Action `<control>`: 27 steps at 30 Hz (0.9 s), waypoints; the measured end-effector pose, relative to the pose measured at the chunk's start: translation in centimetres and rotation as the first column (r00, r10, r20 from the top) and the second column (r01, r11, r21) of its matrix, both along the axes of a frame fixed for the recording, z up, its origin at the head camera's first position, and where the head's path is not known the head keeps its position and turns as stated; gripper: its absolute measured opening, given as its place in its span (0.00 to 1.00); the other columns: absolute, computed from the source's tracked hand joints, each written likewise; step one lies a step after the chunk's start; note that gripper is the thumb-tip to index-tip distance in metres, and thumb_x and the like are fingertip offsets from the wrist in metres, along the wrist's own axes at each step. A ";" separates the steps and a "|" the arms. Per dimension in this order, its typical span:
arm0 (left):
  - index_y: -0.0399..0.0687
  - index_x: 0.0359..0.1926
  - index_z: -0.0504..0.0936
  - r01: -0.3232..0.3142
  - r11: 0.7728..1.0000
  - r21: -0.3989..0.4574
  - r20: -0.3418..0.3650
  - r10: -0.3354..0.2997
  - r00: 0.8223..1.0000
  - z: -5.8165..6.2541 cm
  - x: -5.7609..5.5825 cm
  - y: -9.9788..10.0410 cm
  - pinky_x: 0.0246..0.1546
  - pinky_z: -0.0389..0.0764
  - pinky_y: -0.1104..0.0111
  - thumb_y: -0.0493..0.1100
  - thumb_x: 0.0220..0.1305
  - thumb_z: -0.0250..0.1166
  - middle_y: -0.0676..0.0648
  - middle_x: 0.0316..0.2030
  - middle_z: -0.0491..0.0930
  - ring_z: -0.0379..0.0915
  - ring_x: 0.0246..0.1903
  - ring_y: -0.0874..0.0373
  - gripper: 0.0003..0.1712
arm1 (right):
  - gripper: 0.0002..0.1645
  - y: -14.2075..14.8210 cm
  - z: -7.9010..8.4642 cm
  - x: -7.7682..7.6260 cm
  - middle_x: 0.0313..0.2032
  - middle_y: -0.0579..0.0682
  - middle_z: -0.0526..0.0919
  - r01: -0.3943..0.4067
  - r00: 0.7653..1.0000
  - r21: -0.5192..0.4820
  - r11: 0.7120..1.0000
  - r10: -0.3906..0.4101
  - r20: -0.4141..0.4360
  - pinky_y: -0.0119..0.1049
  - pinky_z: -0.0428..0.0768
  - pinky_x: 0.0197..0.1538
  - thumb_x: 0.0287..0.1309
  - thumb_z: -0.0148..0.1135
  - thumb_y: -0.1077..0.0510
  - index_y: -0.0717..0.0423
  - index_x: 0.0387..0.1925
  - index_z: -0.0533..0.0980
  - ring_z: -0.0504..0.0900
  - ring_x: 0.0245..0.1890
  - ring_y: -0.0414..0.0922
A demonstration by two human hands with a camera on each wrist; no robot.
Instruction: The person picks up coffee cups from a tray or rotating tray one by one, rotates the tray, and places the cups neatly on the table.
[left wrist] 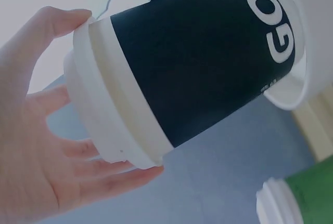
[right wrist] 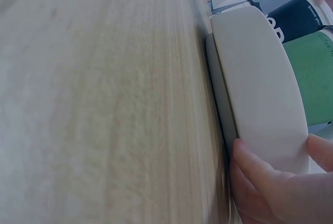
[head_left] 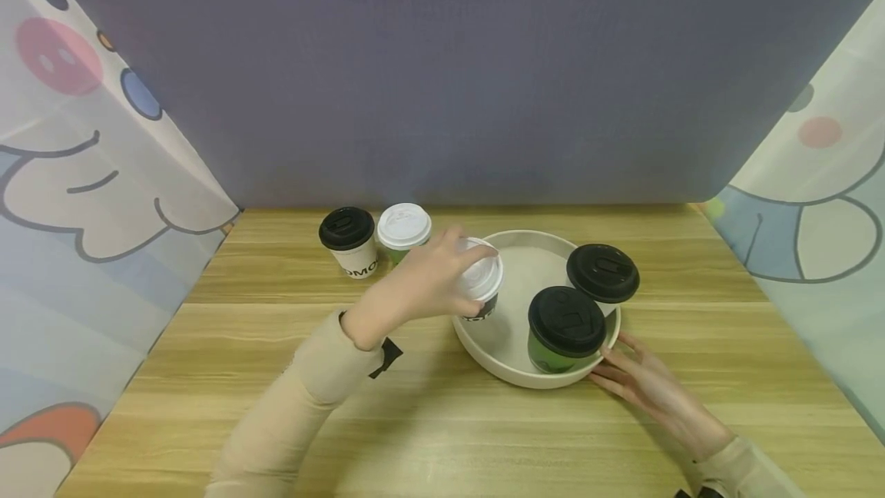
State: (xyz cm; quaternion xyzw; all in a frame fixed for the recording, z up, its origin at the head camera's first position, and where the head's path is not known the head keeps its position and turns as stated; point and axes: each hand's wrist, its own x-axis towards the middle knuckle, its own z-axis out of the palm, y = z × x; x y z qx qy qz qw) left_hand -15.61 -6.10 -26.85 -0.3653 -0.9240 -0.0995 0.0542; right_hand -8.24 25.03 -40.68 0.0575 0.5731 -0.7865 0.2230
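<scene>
In the head view my left hand (head_left: 430,277) holds a paper coffee cup (head_left: 482,277) by its white lid, over the left side of a round cream tray (head_left: 513,283). The left wrist view shows the dark sleeve (left wrist: 192,57) with white lettering; thumb and fingers spread around the lid's edge. At the tray's lower right, my right hand (head_left: 650,386) grips the rim, thumb on top and fingers against the outer wall (right wrist: 260,83). Inside the tray stand a green cup with a black lid (head_left: 567,321) and another black-lidded cup (head_left: 603,273), mostly hidden below its lid.
Left of the tray, on the wooden table (head_left: 429,421), stand a white cup with a black lid (head_left: 349,240) and a green cup with a white lid (head_left: 404,227), partly behind my left hand. A grey panel (head_left: 456,83) rises at the back, with cartoon-printed cloth on both sides.
</scene>
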 end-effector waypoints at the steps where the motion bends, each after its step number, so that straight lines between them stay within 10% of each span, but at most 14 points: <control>1: 0.59 0.53 0.72 -0.003 1.000 0.014 -0.006 0.003 1.000 0.2 0.0 -0.3 0.30 0.74 0.65 0.54 0.36 0.68 0.42 0.45 0.67 0.65 0.41 0.52 0.36 | 0.49 0.0 0.0 0.0 0.42 0.48 0.71 0.000 1.000 0.002 1.000 0.000 0.002 0.40 0.70 0.53 0.62 0.47 0.58 0.63 0.62 0.20 0.76 0.43 0.41; 16: 0.60 0.51 0.72 -0.089 0.995 0.037 -0.031 0.090 0.995 1.7 0.7 -3.5 0.31 0.74 0.60 0.54 0.36 0.68 0.42 0.47 0.66 0.63 0.45 0.48 0.34 | 0.50 0.0 -0.1 0.0 0.44 0.51 0.69 -0.007 1.000 -0.009 1.000 0.007 -0.003 0.40 0.69 0.54 0.62 0.47 0.59 0.63 0.62 0.19 0.75 0.44 0.42; 27: 0.59 0.49 0.73 -0.176 0.983 0.047 -0.038 0.178 0.983 0.4 0.9 -7.0 0.25 0.73 0.58 0.52 0.35 0.68 0.40 0.45 0.65 0.65 0.42 0.47 0.33 | 0.50 0.1 -0.1 -0.1 0.44 0.51 0.69 -0.005 1.000 -0.007 1.000 0.005 -0.005 0.40 0.69 0.54 0.62 0.47 0.58 0.63 0.62 0.19 0.75 0.44 0.42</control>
